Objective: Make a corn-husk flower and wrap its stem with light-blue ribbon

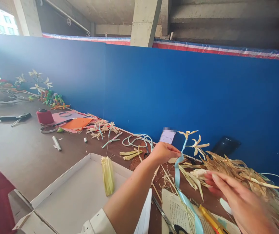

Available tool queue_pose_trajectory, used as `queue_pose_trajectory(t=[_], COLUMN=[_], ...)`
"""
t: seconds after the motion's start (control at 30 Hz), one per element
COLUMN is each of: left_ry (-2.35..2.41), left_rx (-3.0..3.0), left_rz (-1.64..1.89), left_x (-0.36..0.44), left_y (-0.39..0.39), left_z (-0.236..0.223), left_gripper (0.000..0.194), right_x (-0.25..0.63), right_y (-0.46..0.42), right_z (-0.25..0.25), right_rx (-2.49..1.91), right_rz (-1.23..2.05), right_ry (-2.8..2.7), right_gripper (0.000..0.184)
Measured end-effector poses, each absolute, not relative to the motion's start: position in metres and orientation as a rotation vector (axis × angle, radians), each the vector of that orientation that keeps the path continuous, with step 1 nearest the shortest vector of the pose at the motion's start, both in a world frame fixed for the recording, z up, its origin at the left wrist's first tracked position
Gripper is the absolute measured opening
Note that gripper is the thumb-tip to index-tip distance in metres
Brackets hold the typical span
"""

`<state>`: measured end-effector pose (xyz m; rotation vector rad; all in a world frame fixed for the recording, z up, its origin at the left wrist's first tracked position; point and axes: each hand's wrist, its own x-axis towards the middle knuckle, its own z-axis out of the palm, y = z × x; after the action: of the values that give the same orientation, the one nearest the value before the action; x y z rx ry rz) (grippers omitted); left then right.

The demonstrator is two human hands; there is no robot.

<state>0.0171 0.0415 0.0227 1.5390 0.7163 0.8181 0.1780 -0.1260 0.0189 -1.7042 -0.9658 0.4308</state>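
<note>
My left hand (165,152) pinches a corn-husk flower stem (184,147) wrapped in light blue tape. Pale husk blossoms (197,145) spread from the stem's top and right side. The loose blue ribbon of tape (177,175) hangs from the stem and trails down over a printed page (174,203). At the right, my right hand (232,198) is blurred by motion, fingers stretched out and apart, with nothing seen in them. Its fingertips lie close to a pale husk bundle (199,174); whether they touch it I cannot tell.
A white box lid (63,198) holds a folded green husk (107,177). Dry husks (236,169) heap up at right. Scissors (165,216) and a yellow cutter (209,219) lie near the front. A phone timer (168,136) leans against the blue partition (129,91). Red thread (44,117) stands left.
</note>
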Motion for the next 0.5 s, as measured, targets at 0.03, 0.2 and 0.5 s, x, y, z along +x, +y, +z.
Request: queue_pose_trajectory(t=[0.03,0.2,0.5], left_ry=[0.71,0.672,0.695], left_rx=[1.541,1.525,1.503], left_rz=[0.814,0.835,0.86], left_x=[0.017,0.016,0.018], left_y=[0.043,0.053,0.061], left_z=[0.022,0.014,0.008], left_gripper=[0.023,0.025,0.024], right_x=[0.173,0.158,0.156], right_y=[-0.111,-0.049,-0.018], right_z=[0.024,0.024,0.012], right_rx=[-1.592,-1.252,-1.183], right_rz=[0.517,0.837,1.05], right_ry=[-0.949,-0.898,-0.862], right_gripper=[0.033,0.041,0.026])
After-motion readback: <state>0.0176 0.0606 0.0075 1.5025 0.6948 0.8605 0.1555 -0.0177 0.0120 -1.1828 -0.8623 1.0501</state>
